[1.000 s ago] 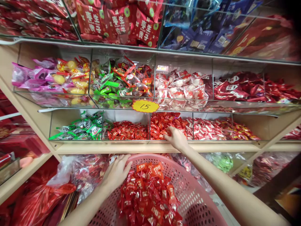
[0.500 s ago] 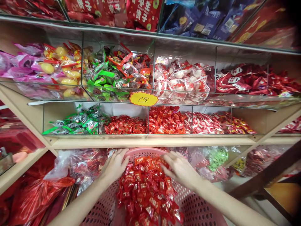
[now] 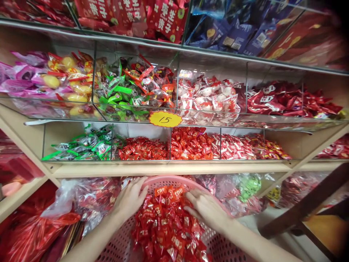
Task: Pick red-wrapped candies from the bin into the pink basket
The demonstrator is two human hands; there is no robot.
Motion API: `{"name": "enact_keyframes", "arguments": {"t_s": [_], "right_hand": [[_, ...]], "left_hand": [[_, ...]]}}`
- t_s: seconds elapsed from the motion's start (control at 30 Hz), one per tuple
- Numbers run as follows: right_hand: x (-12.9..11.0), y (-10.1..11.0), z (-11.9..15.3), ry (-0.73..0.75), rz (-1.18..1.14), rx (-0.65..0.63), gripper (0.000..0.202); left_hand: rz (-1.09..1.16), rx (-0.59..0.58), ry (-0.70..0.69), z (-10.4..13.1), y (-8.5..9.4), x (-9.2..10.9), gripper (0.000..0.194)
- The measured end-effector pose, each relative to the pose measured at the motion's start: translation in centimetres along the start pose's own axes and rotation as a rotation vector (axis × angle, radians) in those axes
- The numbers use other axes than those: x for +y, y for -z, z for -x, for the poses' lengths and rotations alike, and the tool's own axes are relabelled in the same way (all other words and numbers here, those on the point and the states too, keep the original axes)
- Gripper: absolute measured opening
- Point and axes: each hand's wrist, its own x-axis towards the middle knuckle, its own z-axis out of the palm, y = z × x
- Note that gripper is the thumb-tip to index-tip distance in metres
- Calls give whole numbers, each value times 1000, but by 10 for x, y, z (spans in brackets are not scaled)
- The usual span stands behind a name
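Observation:
A pink perforated basket (image 3: 218, 238) stands below the shelves, with a heap of red wrapped candies (image 3: 169, 225) in its middle. At the basket's upper left rim is my left hand (image 3: 132, 198), fingers apart, beside the heap and holding nothing that shows. My right hand (image 3: 205, 207) is inside the right side of the basket, its fingers spread against the upper right edge of the heap. Nothing is gripped in it.
Glass-fronted shelves hold candies in compartments, with a yellow price tag (image 3: 165, 119) on the front. Under them lie plastic bags (image 3: 249, 189) of candies. At the left is a red bag (image 3: 40, 233), and a dark wooden beam (image 3: 302, 203) slants at the right.
The right hand has moved slightly down, onto the edge of the candies. The left hand stays by the rim. The view has shifted a little, so the shelves sit lower in the picture.

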Motion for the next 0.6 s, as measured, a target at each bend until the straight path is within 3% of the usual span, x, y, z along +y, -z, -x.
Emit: {"name": "enact_keyframes", "arguments": {"t_s": [0.13,0.27,0.4,0.5,0.6], "right_hand": [[21,29,-19,-24,-60,181,15],[65,62,-52,-222,2,413,16],[97,69,-75,-443,147,346,25],[102,63,-82,-476,161,297,25],[102,59,-81,-472,133,357,24]], "left_hand": [[5,-6,-1,0,-1,-2,42],[22,5,-16,-1,-1,-2,41],[30,14,-18,-1,-3,-3,42],[33,17,-18,0,-3,-3,42],[39,23,-24,1,-1,-1,40]]}}
